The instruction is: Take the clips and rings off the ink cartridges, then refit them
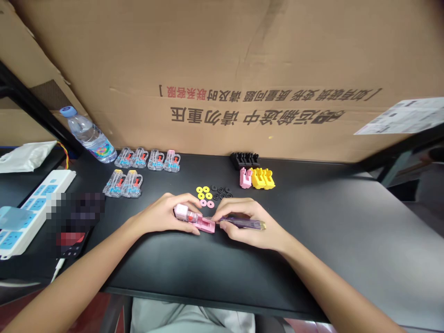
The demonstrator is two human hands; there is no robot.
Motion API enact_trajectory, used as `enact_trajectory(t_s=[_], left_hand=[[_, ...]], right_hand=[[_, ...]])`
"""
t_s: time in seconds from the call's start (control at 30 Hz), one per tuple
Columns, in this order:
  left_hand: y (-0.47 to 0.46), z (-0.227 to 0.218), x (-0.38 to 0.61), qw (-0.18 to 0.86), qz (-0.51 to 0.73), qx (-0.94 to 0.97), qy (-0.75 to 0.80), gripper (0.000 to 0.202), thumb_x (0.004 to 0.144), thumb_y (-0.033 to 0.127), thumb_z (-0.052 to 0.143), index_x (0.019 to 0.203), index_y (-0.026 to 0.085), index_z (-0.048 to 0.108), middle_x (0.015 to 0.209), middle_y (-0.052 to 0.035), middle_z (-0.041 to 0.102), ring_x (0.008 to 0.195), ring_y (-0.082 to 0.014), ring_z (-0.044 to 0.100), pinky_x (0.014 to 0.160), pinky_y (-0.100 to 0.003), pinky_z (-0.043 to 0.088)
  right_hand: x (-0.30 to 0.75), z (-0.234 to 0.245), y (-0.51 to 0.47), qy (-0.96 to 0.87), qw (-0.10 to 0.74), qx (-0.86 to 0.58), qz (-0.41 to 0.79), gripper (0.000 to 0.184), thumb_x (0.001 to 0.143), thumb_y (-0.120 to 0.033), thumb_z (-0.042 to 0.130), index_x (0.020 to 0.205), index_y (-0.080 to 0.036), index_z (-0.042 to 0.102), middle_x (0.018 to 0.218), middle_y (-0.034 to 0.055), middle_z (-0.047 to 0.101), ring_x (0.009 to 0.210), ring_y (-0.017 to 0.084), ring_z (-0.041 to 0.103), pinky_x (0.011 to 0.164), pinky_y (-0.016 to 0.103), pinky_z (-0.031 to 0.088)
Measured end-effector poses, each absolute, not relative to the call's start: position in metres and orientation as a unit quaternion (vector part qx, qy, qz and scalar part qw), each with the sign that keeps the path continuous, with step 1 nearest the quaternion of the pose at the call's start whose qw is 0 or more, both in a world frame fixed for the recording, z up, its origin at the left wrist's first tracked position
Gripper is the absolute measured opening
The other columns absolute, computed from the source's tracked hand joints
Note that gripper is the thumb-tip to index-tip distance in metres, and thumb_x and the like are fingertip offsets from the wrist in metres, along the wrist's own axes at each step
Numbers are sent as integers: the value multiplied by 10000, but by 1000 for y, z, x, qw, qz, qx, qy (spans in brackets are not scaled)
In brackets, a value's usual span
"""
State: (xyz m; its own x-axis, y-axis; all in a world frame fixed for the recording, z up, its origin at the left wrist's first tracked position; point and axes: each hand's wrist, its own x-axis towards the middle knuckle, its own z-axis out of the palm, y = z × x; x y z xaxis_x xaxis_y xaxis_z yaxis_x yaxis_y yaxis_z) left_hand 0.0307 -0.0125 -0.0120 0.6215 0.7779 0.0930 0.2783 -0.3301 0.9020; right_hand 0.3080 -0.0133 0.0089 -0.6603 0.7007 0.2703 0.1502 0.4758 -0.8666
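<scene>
My left hand is closed around a small pink-and-clear plastic toy assembly, which lies on its side just above the black tabletop. In my right hand is a slim screwdriver with a see-through purplish handle, gripped like a pen. Its thin metal tip points left and meets the pink part; my fingers partly hide the contact. Just beyond the hands lie flat rings: yellow rings, black rings and two pink rings.
Clear toy pieces stand in rows at the back left, near a water bottle. Black holders, yellow holders and a pink holder sit back right. A power strip lies left; a cardboard sheet walls the back.
</scene>
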Motion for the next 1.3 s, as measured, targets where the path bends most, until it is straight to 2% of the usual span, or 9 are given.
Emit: enact_trajectory(t_s=[0.2,0.37,0.47,0.6,0.73,0.83,0.93,1.07,1.3], left_hand=[[-11,-12,30,437,247,790,353,447,762,436,952,1083,167,797,968,-32,833,833,-166,754,765,-213,531],[-10,-14,30,425,253,803,333,430,767,416,953,1087,164,816,949,-28,829,781,-147,725,733,-209,514],[-11,-15,31,415,263,810,319,409,776,395,950,1088,164,825,942,-29,835,775,-147,734,734,-208,525],[-12,-18,33,385,290,820,309,427,765,374,959,1111,162,828,989,-53,847,820,-174,773,779,-228,565],[-11,-20,33,357,307,829,303,512,760,364,964,1208,171,810,1121,-94,844,945,-217,803,878,-269,595],[-10,-19,32,358,306,832,294,495,773,356,956,1208,170,811,1131,-99,841,971,-222,808,899,-270,596],[-11,-16,32,363,303,834,285,398,804,350,936,1143,170,828,1060,-82,847,918,-205,808,853,-255,587],[-10,-13,31,360,307,831,293,345,814,326,931,1106,171,833,1006,-70,848,853,-188,798,799,-249,579],[-11,-13,30,353,305,836,290,340,845,343,906,1131,176,827,1046,-89,840,887,-202,797,835,-277,592]], right_hand=[[308,5,-14,-796,345,-244,432,227,886,-77,665,992,-184,834,859,57,756,704,145,680,663,252,541],[308,6,-14,-795,330,-246,445,228,897,-91,665,1011,-180,841,873,58,772,729,151,698,673,248,547],[303,8,-16,-787,326,-282,441,191,914,-131,665,944,-178,848,824,51,779,683,149,695,637,242,538],[298,10,-21,-726,329,-380,469,210,949,-205,642,875,-163,834,697,35,765,581,151,699,589,242,545],[301,9,-21,-687,341,-416,489,183,911,-226,665,840,-162,821,659,33,751,564,156,695,582,244,549],[305,8,-19,-681,342,-399,510,161,894,-220,667,875,-166,818,626,17,720,546,149,672,561,242,532],[306,8,-19,-707,329,-346,522,152,850,-172,676,909,-166,816,687,19,726,580,144,665,566,240,521],[304,9,-18,-766,323,-270,486,199,827,-106,647,894,-168,824,810,45,771,649,134,656,599,235,506],[302,7,-18,-787,351,-260,434,226,857,-77,633,895,-182,830,805,44,770,668,141,668,616,248,510]])
